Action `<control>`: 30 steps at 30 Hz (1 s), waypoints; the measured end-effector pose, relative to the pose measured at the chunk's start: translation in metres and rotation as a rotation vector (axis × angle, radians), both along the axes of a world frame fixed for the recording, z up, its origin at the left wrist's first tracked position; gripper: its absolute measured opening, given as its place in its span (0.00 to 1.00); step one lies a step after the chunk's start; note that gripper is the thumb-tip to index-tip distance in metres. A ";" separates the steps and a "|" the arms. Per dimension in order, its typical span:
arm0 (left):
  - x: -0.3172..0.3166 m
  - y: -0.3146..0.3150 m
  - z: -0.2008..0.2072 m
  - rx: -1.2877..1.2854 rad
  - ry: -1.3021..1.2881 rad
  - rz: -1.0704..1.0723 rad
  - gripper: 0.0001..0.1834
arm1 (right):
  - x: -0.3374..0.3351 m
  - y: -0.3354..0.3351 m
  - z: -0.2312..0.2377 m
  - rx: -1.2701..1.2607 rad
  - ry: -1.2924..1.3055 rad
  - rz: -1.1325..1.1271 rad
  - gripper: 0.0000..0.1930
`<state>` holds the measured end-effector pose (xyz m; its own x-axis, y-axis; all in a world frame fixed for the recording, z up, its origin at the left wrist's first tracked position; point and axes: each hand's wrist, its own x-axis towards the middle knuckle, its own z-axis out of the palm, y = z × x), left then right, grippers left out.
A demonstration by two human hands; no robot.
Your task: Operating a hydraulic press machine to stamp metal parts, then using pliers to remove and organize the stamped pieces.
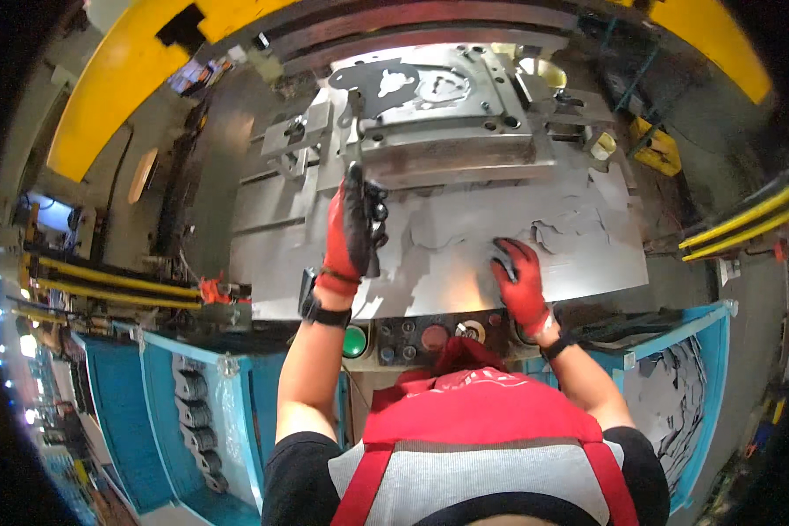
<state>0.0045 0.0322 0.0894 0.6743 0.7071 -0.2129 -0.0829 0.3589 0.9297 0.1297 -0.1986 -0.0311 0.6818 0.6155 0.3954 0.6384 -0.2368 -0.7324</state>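
Our left hand, gloved in red and black, points upright before the steel die block; our right hand, loosely curled, is over the shiny metal surface. We cannot tell whether either grasps anything. A dark flat sheet-metal blank lies atop the die block, toward its left.

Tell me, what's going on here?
A gloved person is at a machine. The left hand is raised, near a thick metal block with a flat dark piece on top. The right hand is at a broad metal plate, fingers curled. Whether either grip holds anything is unclear.
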 end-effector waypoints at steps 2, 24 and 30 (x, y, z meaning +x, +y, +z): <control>-0.041 -0.013 -0.004 -0.035 0.053 0.048 0.24 | -0.003 0.029 -0.003 -0.092 -0.114 0.112 0.26; -0.206 -0.076 -0.098 -0.134 0.152 0.343 0.13 | 0.009 0.089 0.006 -0.382 -0.849 0.355 0.12; -0.161 -0.086 -0.078 -0.141 0.106 0.260 0.12 | 0.001 0.058 0.065 0.102 -0.298 0.285 0.15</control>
